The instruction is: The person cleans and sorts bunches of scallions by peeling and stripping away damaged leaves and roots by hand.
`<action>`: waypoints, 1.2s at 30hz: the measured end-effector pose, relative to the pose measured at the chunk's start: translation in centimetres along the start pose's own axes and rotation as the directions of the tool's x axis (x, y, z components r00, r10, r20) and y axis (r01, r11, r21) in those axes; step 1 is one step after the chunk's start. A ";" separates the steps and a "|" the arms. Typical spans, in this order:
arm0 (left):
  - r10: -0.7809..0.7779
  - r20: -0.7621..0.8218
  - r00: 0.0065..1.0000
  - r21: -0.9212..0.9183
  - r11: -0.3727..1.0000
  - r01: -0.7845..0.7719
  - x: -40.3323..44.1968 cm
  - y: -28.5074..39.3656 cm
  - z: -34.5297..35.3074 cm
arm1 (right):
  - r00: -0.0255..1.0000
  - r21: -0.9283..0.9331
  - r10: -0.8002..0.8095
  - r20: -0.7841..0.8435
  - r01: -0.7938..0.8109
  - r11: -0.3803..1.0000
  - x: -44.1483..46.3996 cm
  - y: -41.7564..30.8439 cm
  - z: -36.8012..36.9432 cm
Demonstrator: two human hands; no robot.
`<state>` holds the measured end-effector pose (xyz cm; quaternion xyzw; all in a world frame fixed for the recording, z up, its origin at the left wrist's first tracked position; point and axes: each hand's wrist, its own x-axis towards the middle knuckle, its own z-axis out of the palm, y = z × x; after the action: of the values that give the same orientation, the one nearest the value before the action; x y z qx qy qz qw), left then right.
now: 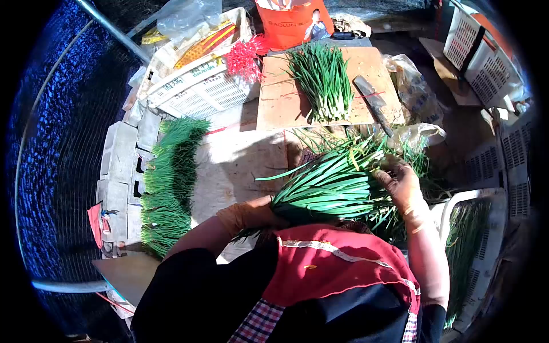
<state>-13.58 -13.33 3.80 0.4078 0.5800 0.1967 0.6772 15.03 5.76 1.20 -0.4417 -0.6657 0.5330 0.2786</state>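
A large bunch of green garlic chives (331, 180) lies across my lap, its leaves to the left and its pale stem ends to the right. My left hand (262, 215) is wrapped round the leafy end, with most of its fingers hidden under the leaves. At the stem end, my right hand (400, 182) has its thumb and fingers closed on the stalks. Beyond the bunch, a trimmed bundle of chives (323, 83) rests on a wooden board (274, 108). A knife (373, 103) lies on that board, right of the bundle.
Bundles of chives (171, 183) stand in a row at left beside grey blocks (117, 151). A white crate (200, 91) with red ties (246, 59) and an orange bag (291, 26) are at the back. Clear plastic bags (414, 86) and another crate (494, 228) are at right.
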 end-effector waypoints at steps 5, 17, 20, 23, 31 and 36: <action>0.077 0.005 0.997 0.063 0.995 -0.077 2.4 -6.0 -0.9 | 0.803 -0.579 -0.564 0.193 0.557 0.595 0.0 -5.7 3.4; 0.405 0.086 0.910 0.237 0.879 -0.413 3.6 -3.4 -0.6 | 0.967 -0.482 -0.120 -0.225 -0.003 0.876 0.3 -6.1 -7.1; 0.300 0.092 0.949 0.314 0.896 -0.314 5.6 1.1 1.3 | 0.954 -0.628 -0.278 -0.116 0.146 0.764 -0.4 -6.5 -2.2; 0.241 0.075 0.968 0.384 0.888 -0.251 6.3 3.1 2.4 | 0.992 -0.801 -0.112 -0.050 0.028 0.598 1.7 -4.8 3.5; 0.200 0.120 0.972 0.477 0.848 -0.233 7.6 4.9 3.4 | 0.942 -0.715 -0.062 0.329 0.291 0.636 1.9 -7.6 8.0; 0.198 0.136 0.971 0.495 0.835 -0.240 6.0 4.7 2.2 | 0.858 -0.172 -0.513 -0.003 0.505 0.846 -3.2 -12.1 0.8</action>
<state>-9.00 -6.89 3.71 0.6429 0.5334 0.0964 0.5412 12.30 2.04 12.83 -0.2838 -0.7937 0.3720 0.3887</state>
